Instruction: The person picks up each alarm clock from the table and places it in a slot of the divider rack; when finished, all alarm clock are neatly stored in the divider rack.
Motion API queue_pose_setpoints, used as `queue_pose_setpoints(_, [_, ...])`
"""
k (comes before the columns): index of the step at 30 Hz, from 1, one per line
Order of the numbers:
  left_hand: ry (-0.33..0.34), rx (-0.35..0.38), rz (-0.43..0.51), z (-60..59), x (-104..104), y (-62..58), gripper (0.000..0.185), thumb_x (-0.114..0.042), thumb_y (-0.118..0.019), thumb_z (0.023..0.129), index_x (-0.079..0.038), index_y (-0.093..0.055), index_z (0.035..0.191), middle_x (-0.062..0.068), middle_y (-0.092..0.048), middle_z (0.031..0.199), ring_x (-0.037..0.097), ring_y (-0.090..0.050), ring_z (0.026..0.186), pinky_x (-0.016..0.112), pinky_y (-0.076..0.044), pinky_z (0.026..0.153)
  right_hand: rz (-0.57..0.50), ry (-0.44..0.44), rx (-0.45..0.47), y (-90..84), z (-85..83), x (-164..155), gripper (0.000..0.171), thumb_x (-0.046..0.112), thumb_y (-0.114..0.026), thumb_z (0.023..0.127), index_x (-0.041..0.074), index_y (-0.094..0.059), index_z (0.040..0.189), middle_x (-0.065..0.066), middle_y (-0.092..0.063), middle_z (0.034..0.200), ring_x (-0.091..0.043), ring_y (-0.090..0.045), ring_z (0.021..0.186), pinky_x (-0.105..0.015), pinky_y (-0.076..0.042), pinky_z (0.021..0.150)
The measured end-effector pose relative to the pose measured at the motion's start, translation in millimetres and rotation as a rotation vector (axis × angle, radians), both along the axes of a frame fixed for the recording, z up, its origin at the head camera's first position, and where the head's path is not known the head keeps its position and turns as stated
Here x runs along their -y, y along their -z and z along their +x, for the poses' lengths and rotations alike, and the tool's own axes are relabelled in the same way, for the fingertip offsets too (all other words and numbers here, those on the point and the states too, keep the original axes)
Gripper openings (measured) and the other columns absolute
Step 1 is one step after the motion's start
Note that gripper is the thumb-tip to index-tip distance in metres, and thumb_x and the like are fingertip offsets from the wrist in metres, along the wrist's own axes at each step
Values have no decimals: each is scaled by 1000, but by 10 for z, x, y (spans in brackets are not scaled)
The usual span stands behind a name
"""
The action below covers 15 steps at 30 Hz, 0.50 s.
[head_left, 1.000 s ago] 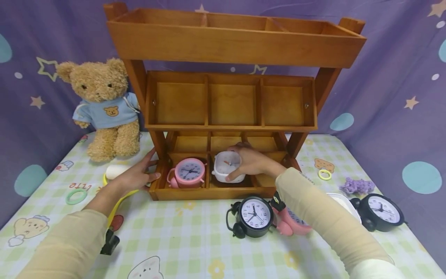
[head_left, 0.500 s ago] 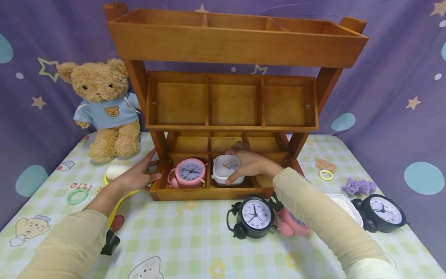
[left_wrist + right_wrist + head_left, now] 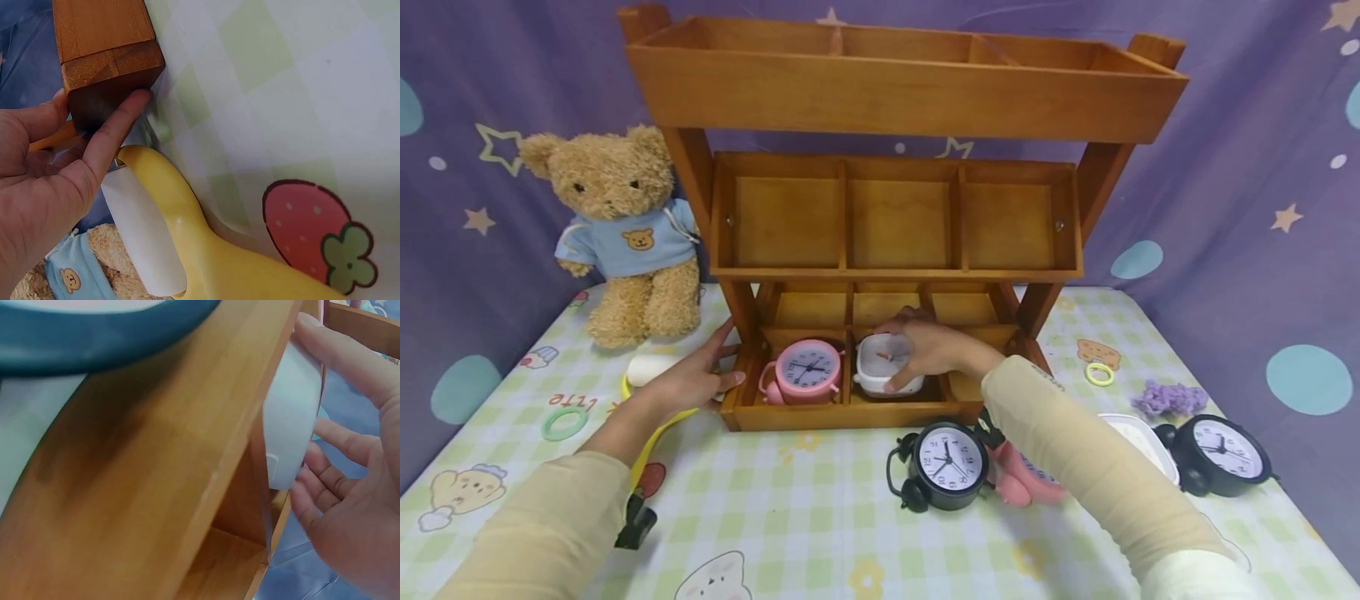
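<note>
Shelf: tall brown wooden three-tier shelf (image 3: 895, 225) at the table's far middle.
Left hand: left hand (image 3: 688, 379) rests flat, fingers straight, against the shelf's near-left corner post, gripping nothing.
Right hand: right hand (image 3: 932, 350) clasps the white square alarm clock.
White clock: white square alarm clock (image 3: 880, 365) sits in the bottom tier's middle compartment.
Pink clock: pink round alarm clock (image 3: 805, 371) stands in the left compartment beside it.

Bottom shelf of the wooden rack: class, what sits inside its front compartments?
A pink clock fills the left one; the right hand grips a white clock in the middle. The sleeve hides most of the right one.
</note>
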<state>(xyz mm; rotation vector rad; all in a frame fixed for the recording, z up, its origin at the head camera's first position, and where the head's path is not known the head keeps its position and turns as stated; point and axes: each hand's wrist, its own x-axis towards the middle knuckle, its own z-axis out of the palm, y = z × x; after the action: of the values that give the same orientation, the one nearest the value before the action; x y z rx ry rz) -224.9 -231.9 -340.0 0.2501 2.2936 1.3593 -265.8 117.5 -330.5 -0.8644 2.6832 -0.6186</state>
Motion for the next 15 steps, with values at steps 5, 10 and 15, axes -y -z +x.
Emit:
queue_pose_setpoints(5, [0,-3,13,6,1,5,92,3,-46,104,-18,26,158,41,1,160,63,-26,139,72,-45,91,9,-1,10,17,-19,-25,91,34,-95,70,7,-53,147,-17,-45,144,-33,-40,133,-46,-35,111])
queue_pose_setpoints(10, [-1,-11,10,0,4,18,92,3,-46,104,-18,26,158,41,0,160,62,-27,138,71,-47,90,-9,-6,9,37,-25,-55,89,34,-95,70,5,-55,145,-17,-48,140,-32,-44,128,-45,-38,109])
queue_pose_setpoints(15, [-5,-13,-3,-6,9,29,92,3,-46,104,-18,26,158,40,0,160,62,-27,139,70,-49,88,-30,-3,11,23,-14,-85,84,36,-90,76,6,-55,146,-16,-50,142,-32,-46,131,-44,-37,111])
